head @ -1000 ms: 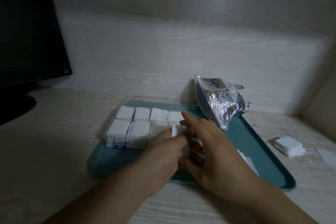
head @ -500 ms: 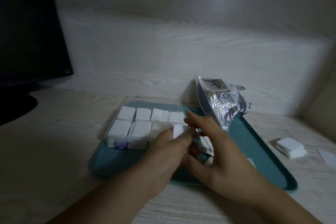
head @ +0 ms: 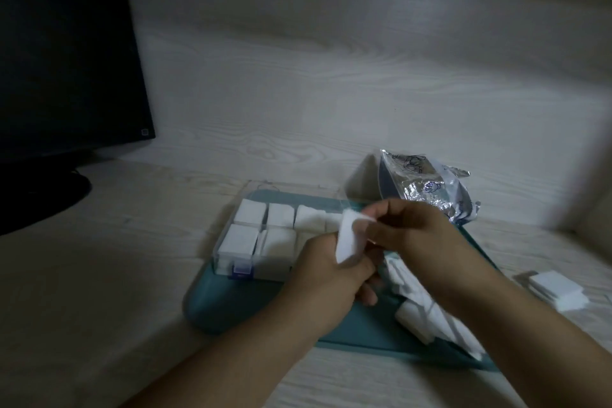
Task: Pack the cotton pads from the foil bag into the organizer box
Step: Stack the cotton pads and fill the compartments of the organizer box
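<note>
A clear organizer box point(head: 228, 253) with white cotton pads in its compartments sits on the left half of a teal tray point(head: 212, 308). The crumpled foil bag point(head: 427, 187) leans at the tray's back right. My left hand point(head: 326, 278) and my right hand point(head: 412, 235) meet just above the box's right end, both pinching one white cotton pad point(head: 347, 240) held upright between them. Loose cotton pads point(head: 417, 311) lie on the tray under my right forearm. The box's right compartments are hidden by my hands.
A black monitor point(head: 66, 53) stands at the far left on its round base. A small stack of white pads point(head: 556, 288) lies on the wooden desk right of the tray. A wood-grain wall runs behind.
Both hands have lifted a little and drawn the cotton pad up; my right hand's fingers, stretched out before, now curl onto the pad's top edge. More loose pads show on the tray.
</note>
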